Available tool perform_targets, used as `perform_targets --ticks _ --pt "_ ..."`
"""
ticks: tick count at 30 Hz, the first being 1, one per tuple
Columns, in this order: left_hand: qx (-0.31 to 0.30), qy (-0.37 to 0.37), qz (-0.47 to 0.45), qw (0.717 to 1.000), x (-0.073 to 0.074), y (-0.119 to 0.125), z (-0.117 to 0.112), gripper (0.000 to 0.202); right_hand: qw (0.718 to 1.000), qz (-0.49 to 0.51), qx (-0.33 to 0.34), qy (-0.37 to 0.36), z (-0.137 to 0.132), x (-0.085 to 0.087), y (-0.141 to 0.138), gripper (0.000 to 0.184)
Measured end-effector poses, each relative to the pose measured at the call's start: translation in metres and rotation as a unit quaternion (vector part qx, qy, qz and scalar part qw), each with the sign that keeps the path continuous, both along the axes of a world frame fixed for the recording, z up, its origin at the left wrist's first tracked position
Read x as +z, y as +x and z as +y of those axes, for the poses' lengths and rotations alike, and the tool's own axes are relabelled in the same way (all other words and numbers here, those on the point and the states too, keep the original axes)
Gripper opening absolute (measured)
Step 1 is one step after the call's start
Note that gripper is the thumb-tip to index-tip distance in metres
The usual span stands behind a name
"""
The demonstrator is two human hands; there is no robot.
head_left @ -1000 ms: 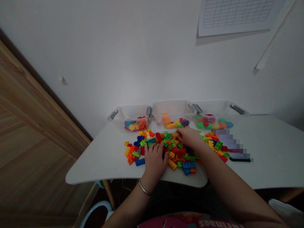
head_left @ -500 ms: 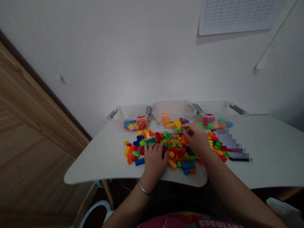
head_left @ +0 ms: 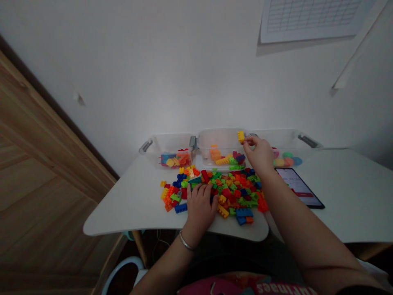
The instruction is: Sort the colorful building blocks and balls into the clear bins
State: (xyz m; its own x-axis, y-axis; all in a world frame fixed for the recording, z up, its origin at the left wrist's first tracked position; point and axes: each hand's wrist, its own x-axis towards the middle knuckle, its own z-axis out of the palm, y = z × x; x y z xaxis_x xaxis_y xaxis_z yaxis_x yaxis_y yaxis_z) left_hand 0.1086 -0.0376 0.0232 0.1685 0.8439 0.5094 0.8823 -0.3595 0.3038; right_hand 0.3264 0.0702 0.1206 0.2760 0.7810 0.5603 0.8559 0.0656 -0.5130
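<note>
Between the fingertips of my right hand [head_left: 259, 155] is a yellow toy brick [head_left: 241, 136], raised at the right side of the middle clear bin [head_left: 219, 141]. That bin holds orange, yellow, green, red and purple bricks. My left hand [head_left: 201, 205] lies palm down with fingers spread over the front left of a pile of mixed toy bricks [head_left: 227, 190]. Any brick under its palm is hidden. Near its thumb lies a yellow brick [head_left: 223, 211], with a blue brick [head_left: 244, 212] farther right.
A left clear bin [head_left: 156, 143] holds colourful pieces, and a right clear bin [head_left: 284, 139] has round ones. A phone [head_left: 302, 190] lies on the white table [head_left: 123, 213], right of the pile. The wall [head_left: 138, 73] rises behind the bins; wooden panelling [head_left: 39, 164] stands at left.
My right hand has risen from the front of the middle bin toward its upper right, and the yellow brick now shows in its fingers. My left hand has stayed put.
</note>
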Motion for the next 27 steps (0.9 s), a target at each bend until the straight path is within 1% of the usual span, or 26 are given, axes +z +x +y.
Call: perform_targets --ticks 4,8,11,13,17,19,20,24,27 --pt "0.0 -0.002 0.005 1.0 -0.001 0.0 0.001 0.033 0.994 -0.09 -0.047 -0.051 0.009 0.0 -0.005 0.035" --pt "-0.001 0.0 0.003 1.0 -0.001 0.0 0.001 0.033 0.987 -0.135 -0.043 -0.082 0.011 -0.001 -0.009 0.04" --pt "-0.003 0.0 0.002 1.0 0.0 0.0 0.0 0.033 0.985 -0.151 -0.018 -0.084 0.008 -0.003 -0.01 0.044" --pt "-0.004 -0.002 0.002 1.0 0.001 0.0 0.0 0.033 0.986 -0.15 0.01 -0.078 0.009 -0.006 -0.008 0.045" --pt "-0.004 -0.007 -0.001 1.0 0.001 0.0 0.0 0.033 0.984 -0.137 0.098 -0.066 0.014 -0.015 0.0 0.037" --pt "-0.003 -0.005 -0.001 1.0 0.0 0.0 0.0 0.033 0.982 -0.124 0.131 -0.049 0.014 -0.018 0.004 0.036" --pt "-0.003 -0.004 -0.001 1.0 0.0 0.001 0.0 0.033 0.984 -0.114 0.136 -0.032 0.012 -0.018 0.005 0.036" --pt "-0.002 0.001 -0.002 1.0 -0.001 0.001 0.001 0.033 0.989 -0.056 0.114 0.071 -0.008 -0.015 0.007 0.027" --pt "-0.004 -0.003 0.001 1.0 -0.001 0.0 0.0 0.033 0.984 -0.027 0.137 0.114 -0.025 -0.013 0.004 0.022"
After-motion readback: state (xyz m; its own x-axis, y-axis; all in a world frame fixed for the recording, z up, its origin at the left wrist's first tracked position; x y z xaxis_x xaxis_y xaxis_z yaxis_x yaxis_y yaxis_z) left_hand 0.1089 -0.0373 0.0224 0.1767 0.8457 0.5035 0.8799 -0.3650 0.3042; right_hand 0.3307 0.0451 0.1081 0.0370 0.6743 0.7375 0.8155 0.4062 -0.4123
